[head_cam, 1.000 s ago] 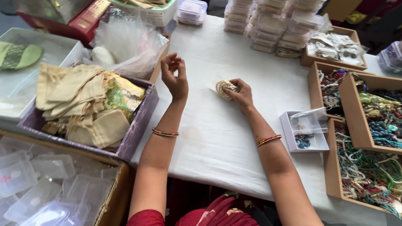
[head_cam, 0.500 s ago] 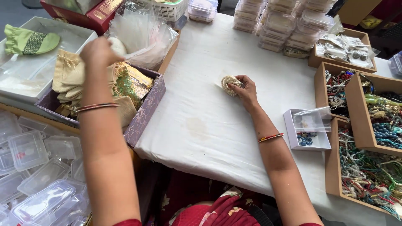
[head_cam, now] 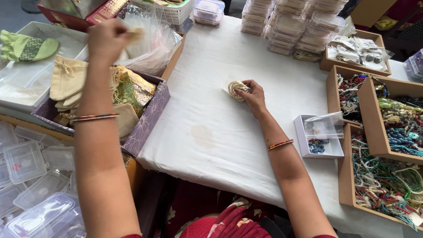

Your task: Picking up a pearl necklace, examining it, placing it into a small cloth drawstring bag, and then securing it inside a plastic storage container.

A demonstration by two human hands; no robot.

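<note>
Head view: one coiled pearl bracelet (head_cam: 238,90) at frame centre on the white bench (head_cam: 207,132), round, no clear long axis, pinched by right hand (head_cam: 253,94). Upper left, left hand (head_cam: 105,42) closed on one small beige pouch (head_cam: 134,33), blurred, above purple box (head_cam: 150,119) of several pouches.

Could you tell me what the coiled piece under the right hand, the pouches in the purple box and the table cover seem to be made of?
The coiled piece under the right hand looks like cream pearl-like beads, glossy and round, probably plastic or glass. The pouches in the purple box look like coarse beige cloth, matte, with drawstrings. The table cover looks like white woven cloth, faintly stained.
</note>
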